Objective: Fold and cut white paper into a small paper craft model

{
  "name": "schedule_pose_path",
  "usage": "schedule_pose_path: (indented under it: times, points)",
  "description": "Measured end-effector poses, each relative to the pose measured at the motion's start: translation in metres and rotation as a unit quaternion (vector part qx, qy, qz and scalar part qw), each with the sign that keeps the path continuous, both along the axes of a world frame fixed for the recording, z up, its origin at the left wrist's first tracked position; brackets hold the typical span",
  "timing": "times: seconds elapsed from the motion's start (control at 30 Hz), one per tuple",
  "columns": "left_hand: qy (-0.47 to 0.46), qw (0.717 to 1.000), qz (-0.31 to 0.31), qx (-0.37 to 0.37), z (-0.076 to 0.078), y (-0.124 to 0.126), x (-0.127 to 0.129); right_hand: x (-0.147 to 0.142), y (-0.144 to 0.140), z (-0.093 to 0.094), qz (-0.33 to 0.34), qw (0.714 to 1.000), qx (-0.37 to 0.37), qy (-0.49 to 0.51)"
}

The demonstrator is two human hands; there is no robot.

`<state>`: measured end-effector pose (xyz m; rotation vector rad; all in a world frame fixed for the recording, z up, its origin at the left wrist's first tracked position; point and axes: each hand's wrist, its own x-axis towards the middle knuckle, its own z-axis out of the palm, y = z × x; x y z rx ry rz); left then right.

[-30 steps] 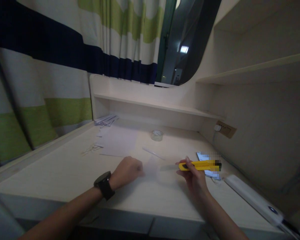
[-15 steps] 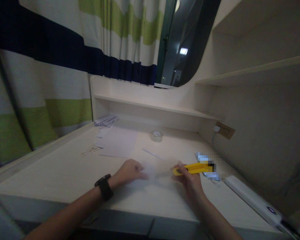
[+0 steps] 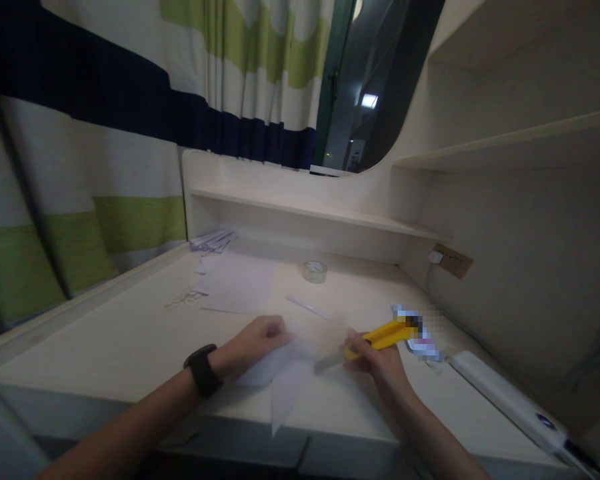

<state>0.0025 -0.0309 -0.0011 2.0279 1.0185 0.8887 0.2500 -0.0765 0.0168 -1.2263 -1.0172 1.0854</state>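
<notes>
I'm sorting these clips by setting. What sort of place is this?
Probably a bedroom or dorm study nook: a built-in desk with a shelf above it, a striped curtain beside it and a wall socket. The right hand holds a yellow utility knife to paper.

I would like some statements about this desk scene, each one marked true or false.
1. The right hand holds a yellow utility knife. True.
2. The left hand rests on a red notebook. False: it holds a pale sheet of paper.
3. A black watch is on the left wrist. True.
4. The roll of clear tape stands on the upper shelf. False: it lies on the desk, behind the hands.
5. The knife's blade points toward the paper. True.
</notes>
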Motion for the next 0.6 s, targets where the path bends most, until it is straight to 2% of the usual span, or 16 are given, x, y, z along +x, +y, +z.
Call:
schedule_pose_path:
  times: [0.13,0.23,0.43,0.6]
  points:
    - [0.004,0.996,0.065,0.062,0.007,-0.006,0.002,0.002,0.003,0.002,0.005,1.000,-0.013,0.006]
    - [-0.010,0.993,0.094,0.071,0.008,-0.009,0.006,0.000,0.006,0.007,0.011,0.999,-0.021,0.038]
    - [-0.076,0.991,0.107,0.027,0.002,-0.003,0.011,-0.013,0.019,0.008,0.036,0.996,-0.006,0.087]
    - [-0.142,0.981,0.117,-0.062,0.003,0.006,0.012,-0.019,0.026,-0.001,0.055,0.995,0.028,0.072]
